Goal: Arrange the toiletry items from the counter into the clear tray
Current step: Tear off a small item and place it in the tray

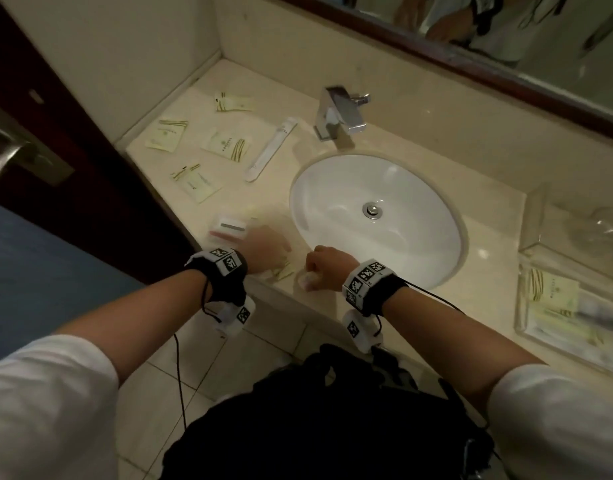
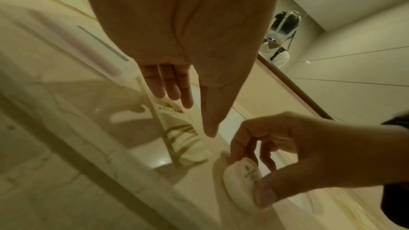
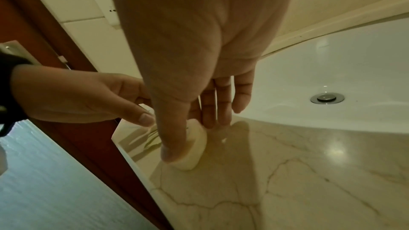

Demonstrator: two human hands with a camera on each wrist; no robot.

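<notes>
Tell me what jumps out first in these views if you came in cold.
The right hand pinching a round wrapped soap at the counter's front edge, just before the white sink. Beside it, the left hand hovers open over a sachet, with more sachets left of the basin and the clear tray far right.

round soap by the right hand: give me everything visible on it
The soap is a small, pale cream disc in what looks like a wrapper, with a small emblem and print on its face. It sits at the front edge of the counter, just in front of the sink. The right hand pinches it, thumb on one side and fingers on the other. The left hand is apart from it.
</notes>
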